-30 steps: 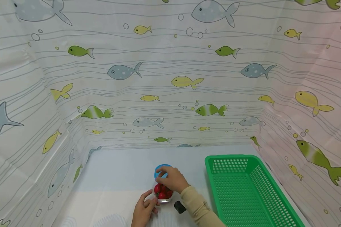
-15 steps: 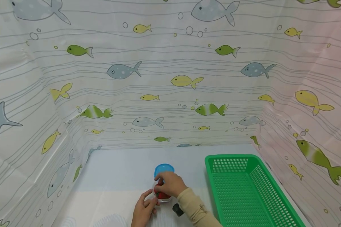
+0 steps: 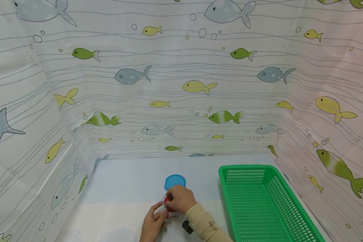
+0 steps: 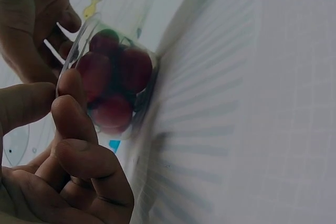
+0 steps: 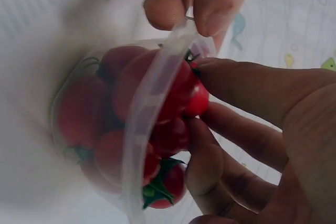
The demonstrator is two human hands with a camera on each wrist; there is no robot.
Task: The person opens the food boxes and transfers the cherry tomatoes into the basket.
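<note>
A clear plastic container (image 5: 137,142) holds several red cherry tomatoes (image 4: 113,114) with green stalks. It stands on the table, partly covered by the hands in the head view. My left hand (image 3: 155,220) pinches its rim between thumb and finger, seen best in the right wrist view. Over the container's top, my right hand (image 3: 182,199) reaches in from the right. Its thumb and fingers pinch one cherry tomato (image 5: 197,99) at the mouth of the container, on top of the others. The right palm hides most of the container from above.
Just behind the container lies a blue lid (image 3: 174,180). To the right stands a large green plastic basket (image 3: 224,188) with slotted walls. A black device (image 3: 187,227) sits at the right wrist. Fish-printed sheeting (image 3: 181,117) encloses the white table.
My right hand has come down and toward me, from over the blue lid's edge onto the tomatoes, uncovering more of the lid. The left hand has stayed at the container's rim.
</note>
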